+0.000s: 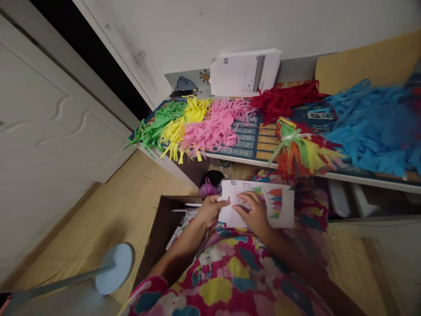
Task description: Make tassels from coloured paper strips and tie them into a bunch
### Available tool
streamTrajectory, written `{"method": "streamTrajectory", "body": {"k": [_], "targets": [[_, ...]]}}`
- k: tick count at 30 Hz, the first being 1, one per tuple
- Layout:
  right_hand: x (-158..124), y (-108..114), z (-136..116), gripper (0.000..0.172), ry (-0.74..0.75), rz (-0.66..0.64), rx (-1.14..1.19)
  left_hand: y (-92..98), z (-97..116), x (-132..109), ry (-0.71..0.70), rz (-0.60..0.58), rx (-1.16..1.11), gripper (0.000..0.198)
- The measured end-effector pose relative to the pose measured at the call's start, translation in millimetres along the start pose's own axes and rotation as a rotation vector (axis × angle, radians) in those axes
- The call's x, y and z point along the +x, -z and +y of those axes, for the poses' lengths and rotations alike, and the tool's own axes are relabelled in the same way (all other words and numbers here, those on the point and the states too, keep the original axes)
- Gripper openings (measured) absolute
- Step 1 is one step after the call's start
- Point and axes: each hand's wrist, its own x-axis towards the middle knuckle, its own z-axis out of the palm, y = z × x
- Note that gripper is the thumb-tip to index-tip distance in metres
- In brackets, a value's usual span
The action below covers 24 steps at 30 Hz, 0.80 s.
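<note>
On my lap lie printed white sheets, apparently more than one, with small print at the left and a picture of coloured tassels at the right. My left hand pinches their left edge between thumb and fingers. Over the printed side my right hand is bent, with a gap between its thumb and forefinger. Its fingertips touch or hover just above the paper; I cannot tell which. Beyond the sheets, a mixed-colour tissue tassel bunch, tied at its top, overhangs the table's front edge.
Along the table lie green, yellow, pink, red and blue paper strips. A stack of printed sheets leans on the wall. A cardboard box and a light blue round stand are at left.
</note>
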Motion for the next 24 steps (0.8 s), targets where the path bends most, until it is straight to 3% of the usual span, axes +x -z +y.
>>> {"method": "streamTrajectory", "body": {"k": [8, 17, 21, 24], "targets": [[-8.9, -7.9, -2.7, 0.02, -0.069, -0.035, 0.011, -10.2, -7.2, -0.9, 0.001, 0.011, -0.029, 0.046], [-4.9, -1.9, -3.9, 0.008, -0.204, -0.026, 0.173, -2.6, -21.4, 6.0, 0.019, 0.005, -0.088, 0.046], [-2.0, 0.1, -4.8, 0.015, -0.264, -0.002, 0.27, -4.9, -22.1, 8.2, 0.017, 0.013, -0.108, 0.044], [-1.9, 11.4, 4.6, 0.023, -0.364, 0.101, 0.368, -7.8, -23.3, 10.4, -0.009, 0.049, -0.141, 0.044]]}}
